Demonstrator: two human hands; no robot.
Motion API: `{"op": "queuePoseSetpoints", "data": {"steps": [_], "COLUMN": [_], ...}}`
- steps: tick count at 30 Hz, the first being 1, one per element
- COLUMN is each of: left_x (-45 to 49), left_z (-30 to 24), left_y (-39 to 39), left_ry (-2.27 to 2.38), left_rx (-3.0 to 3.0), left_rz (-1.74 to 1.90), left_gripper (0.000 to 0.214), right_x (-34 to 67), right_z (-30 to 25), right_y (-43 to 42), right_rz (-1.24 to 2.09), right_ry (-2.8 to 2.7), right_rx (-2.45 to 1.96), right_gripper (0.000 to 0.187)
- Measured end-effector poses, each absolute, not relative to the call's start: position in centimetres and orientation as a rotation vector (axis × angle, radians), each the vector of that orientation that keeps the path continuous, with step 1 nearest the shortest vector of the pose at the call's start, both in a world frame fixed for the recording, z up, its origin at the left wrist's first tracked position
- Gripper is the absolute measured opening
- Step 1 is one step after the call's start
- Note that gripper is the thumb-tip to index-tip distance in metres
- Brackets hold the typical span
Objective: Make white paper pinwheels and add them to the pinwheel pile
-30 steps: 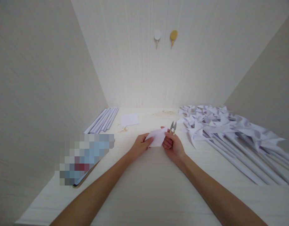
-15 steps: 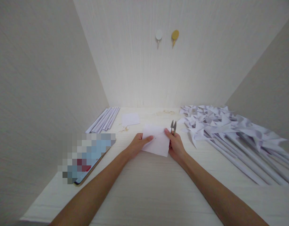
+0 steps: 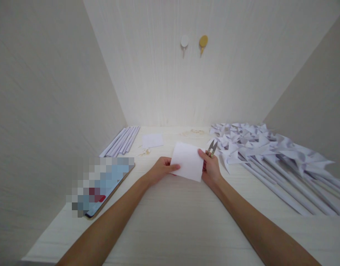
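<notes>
A white square of paper (image 3: 188, 161) is held up flat between both hands over the pale table (image 3: 181, 221). My left hand (image 3: 159, 170) pinches its left edge, thumb on top. My right hand (image 3: 210, 168) grips the right edge and also holds small metal thread snips (image 3: 212, 147), whose blades point up and away past the fingers.
A heap of white paper pinwheels on rolled paper sticks (image 3: 272, 155) fills the right side. Several rolled paper sticks (image 3: 121, 140) lie at the back left, next to a loose paper square (image 3: 152, 140). A tablet with a blurred screen (image 3: 102, 184) lies on the left. Walls close in on three sides.
The folded paper has been opened out into a flat square and lifted slightly. My right hand with the snips has shifted a little to the right.
</notes>
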State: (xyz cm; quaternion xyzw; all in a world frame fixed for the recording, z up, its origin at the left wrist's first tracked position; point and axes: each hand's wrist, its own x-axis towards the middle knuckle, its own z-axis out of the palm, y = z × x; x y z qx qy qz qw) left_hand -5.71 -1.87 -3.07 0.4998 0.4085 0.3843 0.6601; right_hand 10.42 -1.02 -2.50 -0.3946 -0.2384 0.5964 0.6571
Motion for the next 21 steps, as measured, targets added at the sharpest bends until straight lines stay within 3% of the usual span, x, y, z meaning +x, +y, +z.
{"op": "queuePoseSetpoints", "data": {"steps": [8, 14, 21], "left_x": [-6.3, -6.8, -7.1], "left_z": [-3.8, -3.2, -3.0], "left_y": [-0.7, -0.5, -0.5], "left_ry": [1.036, 0.937, 0.779], "left_rx": [1.191, 1.023, 0.887], "left_rz": [1.052, 1.24, 1.162], "left_gripper": [0.027, 0.039, 0.033], "right_x": [11.5, 11.3, 11.2], "right_z": [-2.6, -2.5, -2.6], "right_y": [-0.1, -0.4, -0.7], "right_rz": [1.261, 1.401, 1.598], "right_ry": [-0.526, -0.531, -0.465], "right_rx": [-0.798, -0.751, -0.68], "right_gripper": [0.033, 0.03, 0.03]}}
